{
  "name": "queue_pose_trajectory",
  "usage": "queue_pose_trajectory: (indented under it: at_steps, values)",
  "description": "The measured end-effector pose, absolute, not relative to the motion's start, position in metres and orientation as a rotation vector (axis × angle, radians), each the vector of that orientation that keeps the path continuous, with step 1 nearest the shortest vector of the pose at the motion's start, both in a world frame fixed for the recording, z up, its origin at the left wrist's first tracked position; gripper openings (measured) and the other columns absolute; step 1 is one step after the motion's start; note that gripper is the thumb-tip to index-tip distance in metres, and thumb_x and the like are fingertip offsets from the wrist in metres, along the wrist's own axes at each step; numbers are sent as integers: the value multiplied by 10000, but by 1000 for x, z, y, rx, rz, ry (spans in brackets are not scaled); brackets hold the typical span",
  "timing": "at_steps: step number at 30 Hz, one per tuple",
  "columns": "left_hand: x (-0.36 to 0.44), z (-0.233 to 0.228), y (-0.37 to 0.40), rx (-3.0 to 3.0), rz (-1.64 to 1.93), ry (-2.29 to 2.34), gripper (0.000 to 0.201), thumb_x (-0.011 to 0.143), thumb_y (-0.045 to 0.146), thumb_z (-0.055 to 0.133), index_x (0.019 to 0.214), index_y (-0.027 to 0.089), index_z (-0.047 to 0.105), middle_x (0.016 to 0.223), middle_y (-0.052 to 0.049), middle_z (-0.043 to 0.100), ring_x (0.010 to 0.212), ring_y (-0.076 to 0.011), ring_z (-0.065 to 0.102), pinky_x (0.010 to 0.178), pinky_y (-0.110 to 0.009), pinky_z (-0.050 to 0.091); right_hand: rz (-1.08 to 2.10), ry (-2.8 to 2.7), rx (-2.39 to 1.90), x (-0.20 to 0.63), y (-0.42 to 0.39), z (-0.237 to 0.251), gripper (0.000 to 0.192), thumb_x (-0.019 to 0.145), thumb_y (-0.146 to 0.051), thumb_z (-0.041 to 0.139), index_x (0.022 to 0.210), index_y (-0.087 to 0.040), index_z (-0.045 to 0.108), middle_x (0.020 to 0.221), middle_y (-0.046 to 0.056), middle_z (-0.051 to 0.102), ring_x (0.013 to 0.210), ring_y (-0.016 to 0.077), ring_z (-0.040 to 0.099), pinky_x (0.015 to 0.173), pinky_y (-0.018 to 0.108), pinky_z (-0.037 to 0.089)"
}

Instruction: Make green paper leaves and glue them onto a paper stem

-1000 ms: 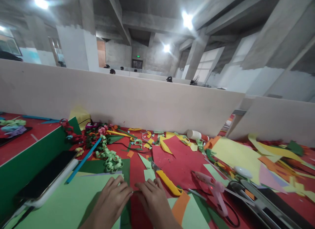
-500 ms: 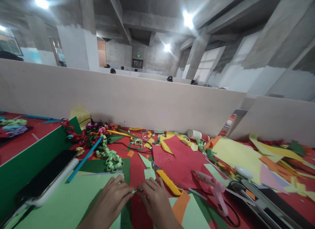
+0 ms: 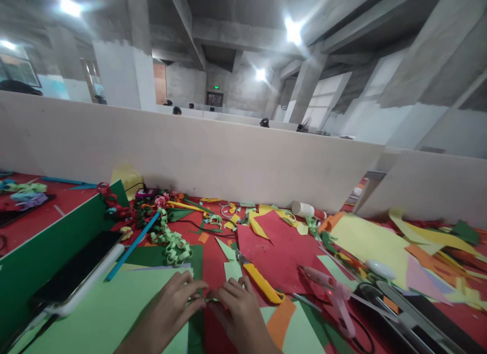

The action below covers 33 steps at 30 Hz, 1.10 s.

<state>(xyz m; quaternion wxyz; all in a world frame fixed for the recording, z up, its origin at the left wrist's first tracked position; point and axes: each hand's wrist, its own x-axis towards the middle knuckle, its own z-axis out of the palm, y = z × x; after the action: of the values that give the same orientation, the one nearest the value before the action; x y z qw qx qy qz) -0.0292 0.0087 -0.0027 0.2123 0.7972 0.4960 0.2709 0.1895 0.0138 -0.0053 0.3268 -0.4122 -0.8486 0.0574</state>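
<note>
My left hand (image 3: 171,303) and my right hand (image 3: 238,308) are close together at the bottom middle, fingertips almost meeting. Between them is a small green paper piece (image 3: 206,299), mostly hidden by the fingers. My right hand pinches its right end, thumb under the bent fingers. On the left, thumb and forefinger curl around the other end with a slight gap between their tips. Under my left forearm lies a light green sheet (image 3: 114,308). Just beyond my right hand is a yellow utility knife (image 3: 262,283) with its blade out.
A pink glue gun (image 3: 335,293) with a lit red light and a grey-black stapler (image 3: 403,313) lie at the right. At the left are a phone (image 3: 79,268), a blue stick (image 3: 133,245) and a curly green paper chain (image 3: 173,245). A white partition (image 3: 236,161) runs behind the cluttered red table.
The left thumb and forefinger have parted a little around the small green piece. Both hands stay in nearly the same place. The whole view has shifted slightly.
</note>
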Motion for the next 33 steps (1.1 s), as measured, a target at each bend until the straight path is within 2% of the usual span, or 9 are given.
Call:
queue_pose_trajectory:
  at_steps: [3,7,10,13,16,19,24,30,33]
  values:
    - [-30,-4,11,2299,799,1301,273,990,162,630,1201,318,705,1108,-31,672,1074,-225,663,934,-304,553,304,-2240,-1124,189,12,-3,155,911,-133,733,939,-274,674,843,-55,736,785,164,632,842,317,282]
    - [-28,4,10,2461,908,1194,237,1047,192,548,1235,268,671,1012,-45,673,981,-218,659,839,-269,563,533,-2176,-1238,187,10,4,175,896,-141,739,1029,-247,694,915,-17,750,801,176,642,797,313,308]
    - [-27,12,9,2598,1012,1113,235,1089,236,473,1193,235,684,921,-47,673,875,-215,644,764,-270,549,637,-2157,-1298,184,10,9,51,911,-163,718,911,-213,708,836,-7,723,783,181,632,791,315,319]
    - [-26,17,8,2714,1088,1050,242,1093,207,465,1175,211,692,861,-45,672,795,-206,623,718,-280,517,671,-2150,-1309,184,11,10,109,935,-185,685,828,-200,701,791,-7,705,763,177,627,786,313,329]
    - [-27,17,8,2811,1123,980,260,1073,133,489,1260,189,660,842,-43,690,792,-207,623,737,-307,500,686,-2101,-1298,186,11,10,140,979,-225,618,872,-209,706,822,-3,716,777,177,627,799,310,343]
    - [-28,14,8,2861,1114,938,332,1042,82,532,1351,173,613,858,-49,714,814,-217,634,764,-334,498,694,-2064,-1283,187,10,10,238,1018,-293,552,833,-212,677,800,-3,701,753,175,603,786,307,348]
    - [-29,15,7,2890,1052,900,400,1034,59,529,1415,175,570,889,-61,735,866,-234,649,796,-354,498,691,-2059,-1276,185,9,9,267,1031,-292,507,802,-213,619,781,-5,667,733,171,570,779,304,352]
    - [-29,19,7,2910,985,855,370,1068,68,427,1415,114,549,918,-85,756,864,-256,642,791,-393,505,728,-2090,-1259,187,12,6,118,929,-224,664,814,-207,649,773,-11,651,746,169,569,755,294,348]
    - [-29,16,7,2864,1021,889,357,1062,83,463,1389,156,588,869,-64,744,843,-239,653,777,-364,530,715,-2088,-1255,187,13,5,143,904,-194,686,765,-203,655,750,-12,654,744,168,574,765,301,348]
